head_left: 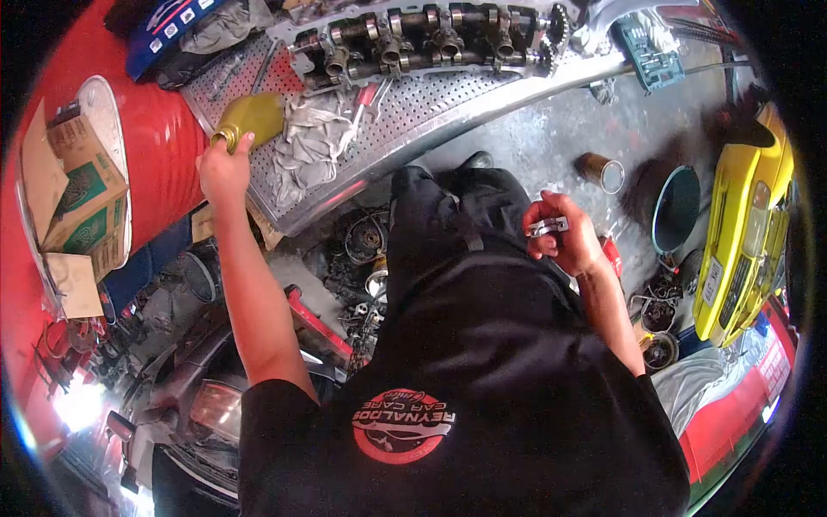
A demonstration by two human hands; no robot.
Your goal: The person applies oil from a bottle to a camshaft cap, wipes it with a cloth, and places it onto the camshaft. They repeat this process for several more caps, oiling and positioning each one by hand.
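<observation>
We see the left hand (226, 168) gripping the neck of a gold bottle (251, 119) at the bench's (448, 95) left edge. The right hand (564, 237) clasps a small metal piece (548, 227), perhaps a bearing cap. The shirt (482, 362) reads "REYNALDOS CAR CARE".

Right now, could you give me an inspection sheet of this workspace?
Surface: perforated metal sheet, carrying a grey engine cylinder head.
Job's things: gold plastic oil bottle; small silver metal bracket.
Clutter: crumpled grey rag on the sheet; rusty tin can on the floor.
Hands: left hand grips the bottle's neck; right hand holds the bracket.
Cables: nothing seen.
Surroundings: red drum, cardboard boxes, yellow car body panel.
</observation>
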